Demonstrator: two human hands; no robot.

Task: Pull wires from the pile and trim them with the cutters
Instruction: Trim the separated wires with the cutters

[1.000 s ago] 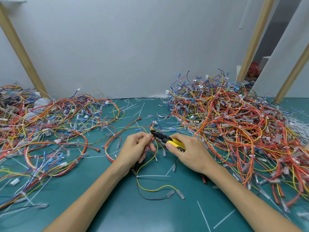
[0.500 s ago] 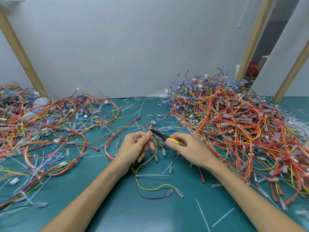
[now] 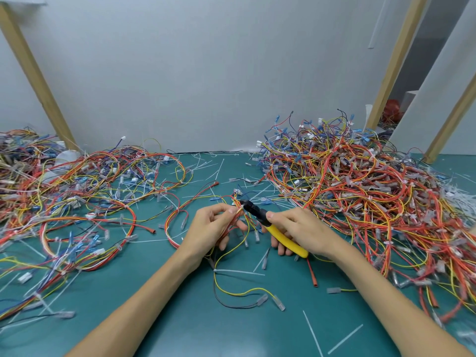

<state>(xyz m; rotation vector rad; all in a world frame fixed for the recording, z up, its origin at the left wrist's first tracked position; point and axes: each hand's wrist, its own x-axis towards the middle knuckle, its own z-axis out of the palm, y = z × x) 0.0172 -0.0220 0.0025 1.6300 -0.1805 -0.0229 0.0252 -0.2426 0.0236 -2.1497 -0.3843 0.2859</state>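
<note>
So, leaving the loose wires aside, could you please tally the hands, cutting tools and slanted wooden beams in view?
Bare hands: 2, the left hand pinching a red and yellow wire bundle, the right hand gripping the tool
Yellow-handled cutters: 1
Slanted light wooden beams: 3
Total: 6

Workshop bench: green cutting mat point(image 3: 180, 328), heaped wire harnesses point(image 3: 360, 191), bare timber studs point(image 3: 36, 76).

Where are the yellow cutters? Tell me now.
Head view, centre of the table: the cutters are gripped in the right hand, black tip at the wire bundle the left hand holds, left of the big pile.
</note>
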